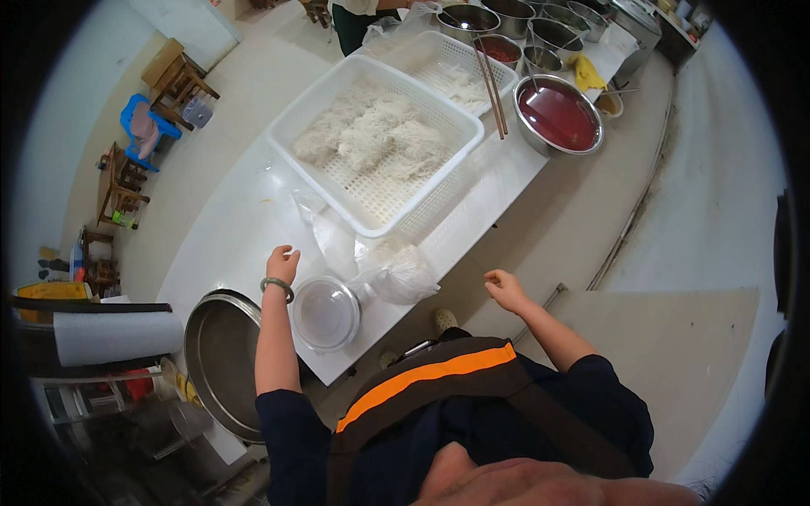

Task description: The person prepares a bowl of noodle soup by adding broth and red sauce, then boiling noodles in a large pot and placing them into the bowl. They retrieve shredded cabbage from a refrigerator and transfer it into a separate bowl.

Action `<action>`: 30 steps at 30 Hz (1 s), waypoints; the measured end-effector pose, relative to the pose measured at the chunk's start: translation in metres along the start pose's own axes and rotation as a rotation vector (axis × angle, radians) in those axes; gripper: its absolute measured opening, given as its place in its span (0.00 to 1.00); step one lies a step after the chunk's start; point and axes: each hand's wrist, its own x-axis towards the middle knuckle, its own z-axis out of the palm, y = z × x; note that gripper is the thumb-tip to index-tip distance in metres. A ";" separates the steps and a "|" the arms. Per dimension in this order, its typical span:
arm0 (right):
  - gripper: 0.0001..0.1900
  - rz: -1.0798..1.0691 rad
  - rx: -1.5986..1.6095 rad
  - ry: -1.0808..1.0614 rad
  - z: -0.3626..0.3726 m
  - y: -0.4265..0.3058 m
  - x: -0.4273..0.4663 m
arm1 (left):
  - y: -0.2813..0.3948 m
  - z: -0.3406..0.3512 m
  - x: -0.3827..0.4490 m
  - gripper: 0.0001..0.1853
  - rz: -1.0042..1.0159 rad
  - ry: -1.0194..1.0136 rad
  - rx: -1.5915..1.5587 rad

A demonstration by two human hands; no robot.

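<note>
My left hand [283,264] hovers above the white tabletop [243,237], fingers loosely bent and a bracelet at its wrist. Just below it on the table is a round clear plastic container with a lid [326,314]. Beside that container lies a knotted clear plastic bag [405,272] with pale contents that I cannot make out. My right hand [505,291] hangs in the air off the table's edge, loosely curled and holding nothing. Beyond both hands, a large white plastic basket [380,233] holds several clumps of thin white noodles [373,129].
A steel bowl of red liquid [560,114] stands at the table's right edge, near long wooden chopsticks [490,88]. A second white basket [430,47] and several steel pots [468,19] are farther back. A large round metal pan [224,360] sits left. Another person [354,25] stands across the table.
</note>
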 end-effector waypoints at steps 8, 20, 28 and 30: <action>0.19 0.264 0.206 -0.039 -0.012 0.014 -0.012 | 0.068 0.019 -0.021 0.18 0.313 0.078 0.131; 0.13 -0.057 -0.421 -0.183 0.017 0.042 0.000 | 0.065 0.036 -0.246 0.13 0.456 -0.240 -0.268; 0.13 0.007 -0.491 -0.172 0.040 0.045 -0.003 | -0.015 0.047 -0.302 0.12 0.030 -0.290 -0.794; 0.15 0.013 -0.510 -0.169 0.044 0.044 -0.016 | -0.028 0.042 -0.300 0.12 0.051 -0.287 -0.825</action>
